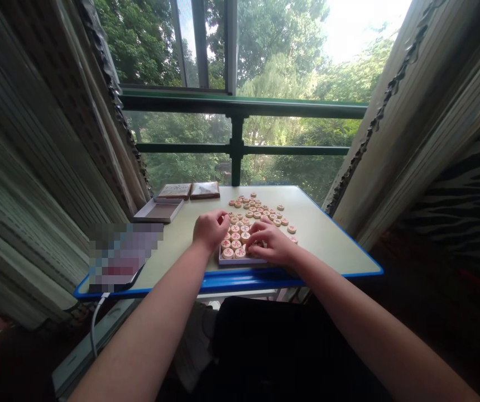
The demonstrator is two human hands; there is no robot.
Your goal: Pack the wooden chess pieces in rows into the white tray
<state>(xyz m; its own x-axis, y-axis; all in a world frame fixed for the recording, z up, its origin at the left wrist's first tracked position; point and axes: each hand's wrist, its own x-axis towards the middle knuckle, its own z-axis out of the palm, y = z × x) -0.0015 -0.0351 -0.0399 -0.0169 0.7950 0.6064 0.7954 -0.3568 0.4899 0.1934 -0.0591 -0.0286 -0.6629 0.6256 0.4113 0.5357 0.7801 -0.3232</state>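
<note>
Shows bare left arm [160, 318] and bare right arm [349, 310], plus black garment [265, 346] over lap.

Smooth and rounded in outline, with forearms full toward elbows, tapering to narrower bare wrists. Ending in bare left hand [211, 229] and bare right hand [272, 241], with fingers slim and blunt-tipped, nails too small to make out. Bare from fingertips all the way to where cut off by picture edge; upper parts out of view. Dressed in plain, very dark black cloth at lower body, matte, softly rounded along top edge, with folds and seams lost in shadow. Cannot tell trousers from other clothing.
</note>
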